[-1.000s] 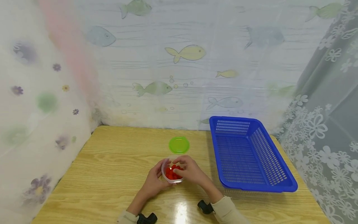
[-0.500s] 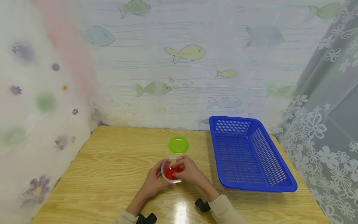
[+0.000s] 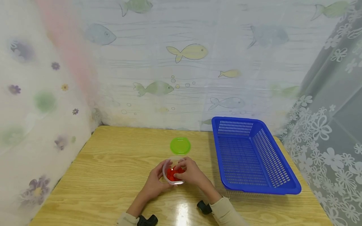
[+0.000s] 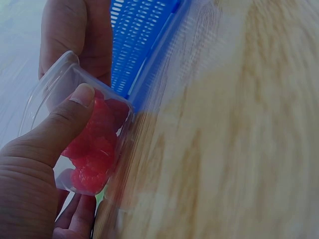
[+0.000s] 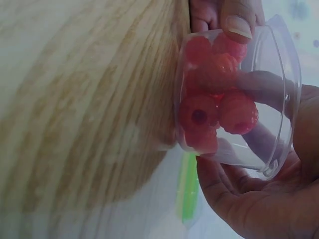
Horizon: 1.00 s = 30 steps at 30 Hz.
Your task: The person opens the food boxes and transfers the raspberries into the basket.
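Note:
My left hand (image 3: 154,182) grips a clear plastic tub (image 4: 65,64), its thumb along the near wall and its other fingers around the side. Red raspberries (image 5: 199,112) fill the lower part of the tub. From the right, my right hand (image 3: 192,172) reaches over the rim. Through the clear wall in the right wrist view, its thumb (image 5: 264,87) and a finger inside the tub close around a raspberry, while other fingers bend along the outside. The tub is tilted toward me, close over the table. A bright green lid (image 3: 180,146) lies flat just behind it.
A large blue plastic basket (image 3: 240,160) with slotted walls stands on the right of the wooden table (image 3: 113,175). Behind the table hangs a curtain (image 3: 186,75) printed with fish. A flowered curtain (image 3: 48,125) lines the left side.
My right thumb has pressed deeper among the raspberries and the fingers have drawn closer together. The tub and left hand stay almost in place.

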Motion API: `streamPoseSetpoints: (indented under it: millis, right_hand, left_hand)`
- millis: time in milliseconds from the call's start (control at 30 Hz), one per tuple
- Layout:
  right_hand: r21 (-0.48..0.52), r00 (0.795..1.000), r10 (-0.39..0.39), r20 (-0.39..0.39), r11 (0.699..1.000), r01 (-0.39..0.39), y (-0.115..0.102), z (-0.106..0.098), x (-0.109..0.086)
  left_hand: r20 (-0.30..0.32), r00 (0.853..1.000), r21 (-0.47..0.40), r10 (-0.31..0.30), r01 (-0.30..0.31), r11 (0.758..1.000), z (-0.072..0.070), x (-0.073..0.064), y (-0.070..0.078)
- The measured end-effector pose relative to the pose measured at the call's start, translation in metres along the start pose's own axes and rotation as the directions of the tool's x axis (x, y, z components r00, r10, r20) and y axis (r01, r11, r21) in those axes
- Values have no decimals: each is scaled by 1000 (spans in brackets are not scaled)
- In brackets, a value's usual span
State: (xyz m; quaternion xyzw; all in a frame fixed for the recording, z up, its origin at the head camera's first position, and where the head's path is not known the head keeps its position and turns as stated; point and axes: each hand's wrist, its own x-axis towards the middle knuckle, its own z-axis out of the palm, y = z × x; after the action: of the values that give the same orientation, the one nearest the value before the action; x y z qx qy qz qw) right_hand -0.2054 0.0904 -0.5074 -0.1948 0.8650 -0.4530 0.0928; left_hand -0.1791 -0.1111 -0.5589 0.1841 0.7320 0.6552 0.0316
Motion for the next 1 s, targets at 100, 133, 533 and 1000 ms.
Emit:
streamPoseSetpoints:
  millis: [100, 133, 533, 1000]
  right_hand:
    - [2, 1000, 8, -16, 1000, -8, 0, 1, -1]
    - [5, 1000, 9, -22, 1000, -9, 0, 2, -1]
    - [34, 997, -16, -81, 999, 19, -5, 5, -4]
    - [16, 991, -37, -131, 999, 39, -1, 6, -8]
  left_hand:
    - [-1, 1000, 7, 8, -8, 1000, 0, 0, -1]
    - [-2, 1000, 10, 10, -10, 1000, -1, 0, -1]
    - [-16, 1000, 27, 13, -13, 1000, -2, 0, 1]
    - [-58, 997, 59, 59, -56, 997, 2, -1, -1]
